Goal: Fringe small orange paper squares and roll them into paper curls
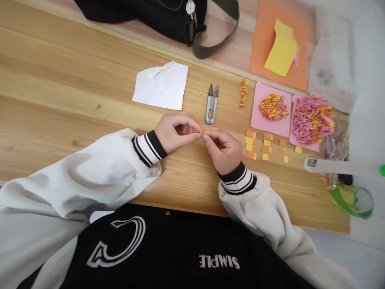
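Note:
My left hand point(178, 131) and my right hand point(225, 149) meet at the fingertips over the wooden table. Between them is a tiny piece of orange paper point(201, 133), mostly covered by the pinching fingers. Thumb and forefinger are pressed together on each hand. Just beyond the hands lie blue-handled thread snips point(211, 105), blades pointing away. To the right of my right hand, small orange and yellow paper squares point(250, 140) are laid out in short rows. Farther off, several small folded orange paper pieces point(243, 92) stand in a line.
A torn white paper point(162, 86) lies left of the snips. Piles of pink and orange folded pieces point(313, 119) rest on pink sheets point(259, 98) at the right. A white glue bottle point(339, 165) lies near the right edge. A black bag point(144, 16) sits at the back.

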The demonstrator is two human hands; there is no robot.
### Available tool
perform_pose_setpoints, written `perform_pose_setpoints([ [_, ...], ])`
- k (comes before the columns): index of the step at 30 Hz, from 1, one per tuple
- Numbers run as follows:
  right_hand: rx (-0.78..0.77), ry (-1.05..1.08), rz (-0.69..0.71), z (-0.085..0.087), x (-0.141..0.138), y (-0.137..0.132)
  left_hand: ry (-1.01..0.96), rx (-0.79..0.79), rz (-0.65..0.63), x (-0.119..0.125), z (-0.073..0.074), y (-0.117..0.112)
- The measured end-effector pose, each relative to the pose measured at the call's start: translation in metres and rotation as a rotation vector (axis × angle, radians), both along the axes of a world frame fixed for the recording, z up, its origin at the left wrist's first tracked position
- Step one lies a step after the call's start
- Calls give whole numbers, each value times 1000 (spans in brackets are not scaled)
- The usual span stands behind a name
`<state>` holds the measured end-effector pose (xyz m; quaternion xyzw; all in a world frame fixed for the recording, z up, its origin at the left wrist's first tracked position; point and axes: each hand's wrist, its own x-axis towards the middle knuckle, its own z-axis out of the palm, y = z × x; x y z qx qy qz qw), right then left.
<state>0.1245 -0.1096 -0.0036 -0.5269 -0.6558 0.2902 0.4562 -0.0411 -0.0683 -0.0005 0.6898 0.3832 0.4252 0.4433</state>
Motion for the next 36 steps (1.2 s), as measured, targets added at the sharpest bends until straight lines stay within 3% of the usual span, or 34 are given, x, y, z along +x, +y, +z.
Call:
perform_pose_setpoints([
  [7, -120, 105, -18, -4, -1, 0, -43, -39, 2, 0, -5, 1],
  [11, -256, 340, 5, -1, 0, 5, -58, -64, -10, 2, -7, 1],
  [15, -443, 618, 196, 7, 5, 12, -55, -72, -61, 3, -4, 0],
  [20, -505, 683, 522, 15, 14, 15, -60, -118, -126, 4, -2, 0],
  [25, -500, 689, 573, 14, 16, 14, -33, -139, -126, 5, -4, 0],
  [28, -572, 741, 559, 17, 15, 12, -25, -133, -121, 5, -6, 0],
  [33, -755, 1199, 711, 23, 10, 8, 25, -99, -135, 3, -4, -1],
  [36, -818, 1360, 798, 24, 8, 7, 58, -69, -161, 1, -3, 0],
])
